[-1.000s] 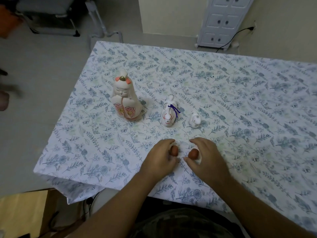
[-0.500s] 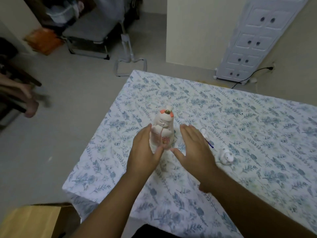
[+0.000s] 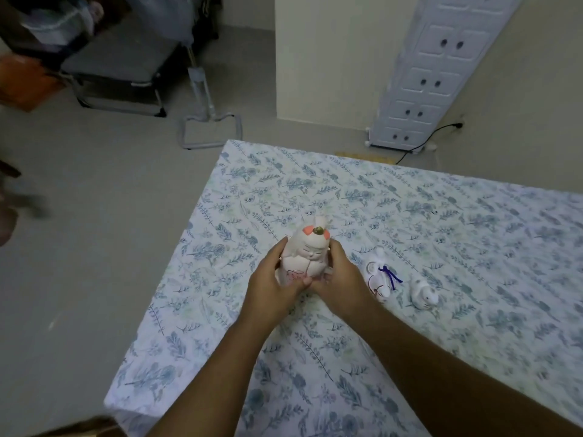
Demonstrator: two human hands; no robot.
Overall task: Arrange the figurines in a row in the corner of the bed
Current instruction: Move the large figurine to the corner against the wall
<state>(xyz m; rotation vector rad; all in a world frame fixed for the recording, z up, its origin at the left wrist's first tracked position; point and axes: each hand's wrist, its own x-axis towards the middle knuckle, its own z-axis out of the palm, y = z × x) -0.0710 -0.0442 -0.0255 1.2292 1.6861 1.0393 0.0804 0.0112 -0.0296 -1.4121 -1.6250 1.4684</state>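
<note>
Grey floor, a cream wall and a white panelled door leaning against it frame the scene; the work surface is a bed (image 3: 410, 222) under a white sheet printed with blue leaves. Fingers of the left hand (image 3: 271, 285) wrap the left flank of the tall white ceramic doll figurine with orange hair patches and a gold topknot (image 3: 307, 255), thumb across its lower front; fingers of the right hand (image 3: 342, 277) close on the opposite flank, so both hands clasp it together. Whether its base sits on the sheet or is just lifted cannot be told, since the hands cover it. Just to the right stands the white ceramic rabbit figurine with a blue ribbon (image 3: 380, 279), close beside the right wrist but apart from it. Further right, near the rabbit, lies the small white spotted animal figurine (image 3: 424, 294). Judgement on progress: three pieces form a loose line mid-sheet, well short of the far corner of the bed (image 3: 233, 146). Relocation of all three toward a corner appears outstanding; the doll seems to be the first piece in hand.
</note>
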